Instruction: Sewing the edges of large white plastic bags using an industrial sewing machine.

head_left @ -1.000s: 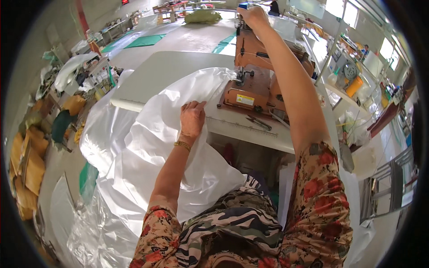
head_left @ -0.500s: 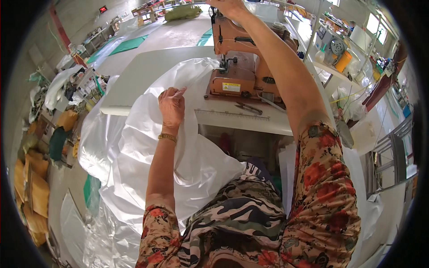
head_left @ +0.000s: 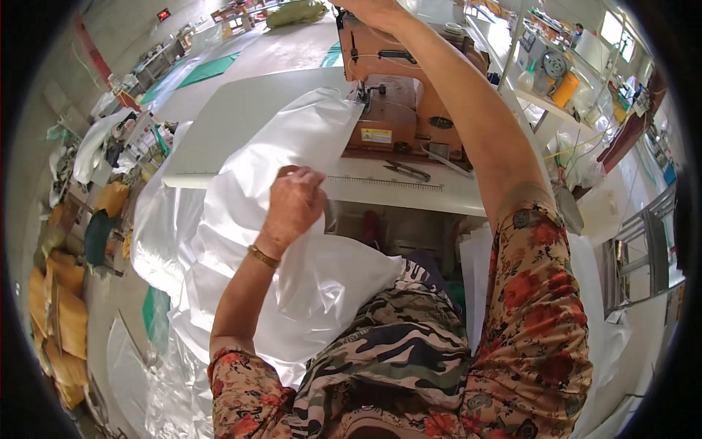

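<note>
A brown sewing machine [head_left: 439, 110] stands on the pale table. A large glossy white plastic-like sheet [head_left: 292, 132] runs from under its needle area down over the table edge and my lap. My left hand [head_left: 296, 201] is closed, fingers curled, at the sheet's right edge by the table front, gripping it. My right arm reaches up across the machine, and my right hand [head_left: 369, 10] rests at the machine's top left; its fingers are cut off by the picture's upper edge. Thread snips [head_left: 407, 171] lie in front of the machine, near a ruler scale [head_left: 384, 184] along the table edge.
The pale table [head_left: 227, 121] extends left of the machine. On the right are a cluttered shelf with an orange container [head_left: 564, 91] and a dark metal chair frame [head_left: 643, 252]. Yellow-brown bundles [head_left: 66, 314] stand at the left. Green sheets [head_left: 208, 69] lie on the floor beyond.
My left hand has come down and a little right, toward me, and the sheet beside the needle looks more stretched. My right hand stays on the machine's top. The view has shifted slightly.
</note>
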A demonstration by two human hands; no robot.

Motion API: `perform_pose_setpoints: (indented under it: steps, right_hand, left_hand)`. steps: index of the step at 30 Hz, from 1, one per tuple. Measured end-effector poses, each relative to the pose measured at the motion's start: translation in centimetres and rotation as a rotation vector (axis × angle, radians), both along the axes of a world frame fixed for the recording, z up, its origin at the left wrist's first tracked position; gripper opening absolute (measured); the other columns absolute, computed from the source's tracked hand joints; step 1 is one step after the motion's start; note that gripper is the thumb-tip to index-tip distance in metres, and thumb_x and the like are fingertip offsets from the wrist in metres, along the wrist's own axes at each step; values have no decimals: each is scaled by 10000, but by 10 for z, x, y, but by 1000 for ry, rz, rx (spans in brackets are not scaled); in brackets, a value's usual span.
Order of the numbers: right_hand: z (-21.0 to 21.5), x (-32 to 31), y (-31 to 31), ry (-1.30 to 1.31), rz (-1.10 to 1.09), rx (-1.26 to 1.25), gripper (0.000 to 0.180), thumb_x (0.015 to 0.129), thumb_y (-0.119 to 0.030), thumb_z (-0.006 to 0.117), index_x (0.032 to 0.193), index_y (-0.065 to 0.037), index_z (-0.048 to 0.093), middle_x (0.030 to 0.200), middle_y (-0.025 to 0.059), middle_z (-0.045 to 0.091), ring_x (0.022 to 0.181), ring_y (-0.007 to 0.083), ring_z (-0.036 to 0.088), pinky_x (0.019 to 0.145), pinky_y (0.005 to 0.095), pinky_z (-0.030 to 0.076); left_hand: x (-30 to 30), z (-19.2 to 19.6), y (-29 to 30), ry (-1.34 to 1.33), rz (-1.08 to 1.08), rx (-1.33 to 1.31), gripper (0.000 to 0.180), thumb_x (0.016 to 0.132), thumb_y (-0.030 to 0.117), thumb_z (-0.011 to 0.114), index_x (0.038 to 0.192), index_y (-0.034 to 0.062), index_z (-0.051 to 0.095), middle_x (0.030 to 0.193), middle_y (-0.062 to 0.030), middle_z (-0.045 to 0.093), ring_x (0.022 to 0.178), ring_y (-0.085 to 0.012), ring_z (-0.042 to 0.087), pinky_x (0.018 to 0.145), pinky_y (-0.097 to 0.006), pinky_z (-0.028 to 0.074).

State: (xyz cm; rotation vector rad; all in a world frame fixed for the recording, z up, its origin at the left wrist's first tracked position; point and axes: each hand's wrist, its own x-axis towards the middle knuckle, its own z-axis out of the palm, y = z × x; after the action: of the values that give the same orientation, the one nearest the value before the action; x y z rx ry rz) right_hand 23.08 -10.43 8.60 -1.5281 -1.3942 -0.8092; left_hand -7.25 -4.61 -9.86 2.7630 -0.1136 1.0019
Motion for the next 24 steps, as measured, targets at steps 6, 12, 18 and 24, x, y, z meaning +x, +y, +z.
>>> perform_pose_setpoints:
  steps: [6,12,18,24]
  right_hand:
    - [3,13,6,97,-10,-133,321,854,-322,591,824,-18,688,812,212,655,833,350,637,772,446,476]
    - [17,38,33,201,-74,-216,313,817,-289,598,836,13,675,814,241,648,766,350,645,673,464,468]
    - [22,26,25,683,41,-59,365,822,-262,604,903,88,672,876,296,656,766,422,635,675,485,477]
    - [-7,-23,3,-112,-468,270,458,920,-337,569,1194,30,587,1086,283,615,1064,403,570,896,459,446]
  left_hand:
    - [8,-23,-24,25,59,-117,181,713,41,606,869,31,696,814,-123,681,796,-314,656,864,-412,486]
    - [4,-31,-12,43,62,-261,208,707,14,598,890,26,697,800,-126,668,801,-329,639,840,-392,480]
    - [6,-38,-28,-14,20,-318,220,733,8,608,934,20,697,769,-123,649,777,-325,622,854,-383,467]
    - [8,-45,-33,-62,20,-333,237,733,-7,615,956,6,692,731,-110,620,731,-311,601,836,-383,468]
